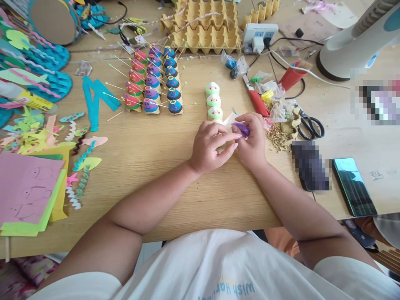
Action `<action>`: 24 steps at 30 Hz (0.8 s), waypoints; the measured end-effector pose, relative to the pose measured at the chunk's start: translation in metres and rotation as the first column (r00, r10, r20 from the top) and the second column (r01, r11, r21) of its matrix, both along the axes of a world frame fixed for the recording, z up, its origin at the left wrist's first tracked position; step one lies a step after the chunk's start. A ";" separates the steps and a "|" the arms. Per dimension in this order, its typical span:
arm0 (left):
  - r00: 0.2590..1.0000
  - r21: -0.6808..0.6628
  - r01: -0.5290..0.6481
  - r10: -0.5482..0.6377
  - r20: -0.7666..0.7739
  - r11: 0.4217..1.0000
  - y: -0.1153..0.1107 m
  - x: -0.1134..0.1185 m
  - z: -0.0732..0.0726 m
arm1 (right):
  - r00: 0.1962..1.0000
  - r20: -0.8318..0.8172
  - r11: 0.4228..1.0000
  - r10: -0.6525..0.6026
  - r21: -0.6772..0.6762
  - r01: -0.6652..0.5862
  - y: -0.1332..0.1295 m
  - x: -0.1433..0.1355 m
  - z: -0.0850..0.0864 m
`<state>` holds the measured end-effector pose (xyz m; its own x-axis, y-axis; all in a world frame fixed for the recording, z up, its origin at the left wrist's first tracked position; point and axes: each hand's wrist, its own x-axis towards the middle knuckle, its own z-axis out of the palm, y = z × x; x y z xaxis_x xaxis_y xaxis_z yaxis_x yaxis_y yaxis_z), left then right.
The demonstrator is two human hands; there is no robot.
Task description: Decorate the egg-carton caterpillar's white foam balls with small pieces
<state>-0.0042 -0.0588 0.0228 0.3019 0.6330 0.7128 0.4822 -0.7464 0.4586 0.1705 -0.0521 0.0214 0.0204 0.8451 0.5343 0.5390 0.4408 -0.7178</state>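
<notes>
My right hand (252, 143) is closed around a purple lump of what looks like soft clay (241, 130), with clear plastic beside it. From the other side, my left hand (211, 146) reaches in with its index fingertip at the lump, thumb and index finger apart. Just beyond my hands stands a short column of egg-carton cups (213, 100) covered in white and pale green, with small dots on them. A pale piece under my hands is mostly hidden.
Rows of painted cups with sticks (151, 92) stand behind, left of centre. Egg trays (206, 29) and a power strip (261, 31) lie farther back. To the right are a red cutter (258, 102), scissors (311, 126) and a phone (354, 186). Paper cut-outs (31, 133) cover the left side.
</notes>
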 end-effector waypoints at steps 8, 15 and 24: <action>0.998 0.072 0.005 -0.009 0.064 0.997 -0.001 -0.001 0.002 | 0.993 -0.110 0.999 0.031 0.047 -0.026 0.004 0.005 -0.005; 1.000 0.106 -0.027 0.026 0.014 0.994 0.000 -0.001 0.000 | 0.979 -0.188 0.996 0.084 0.043 -0.077 0.002 0.002 -0.007; 0.996 0.136 -0.072 0.066 0.052 0.988 0.001 0.002 -0.001 | 0.963 -0.250 0.995 0.099 0.009 -0.100 -0.001 -0.003 -0.009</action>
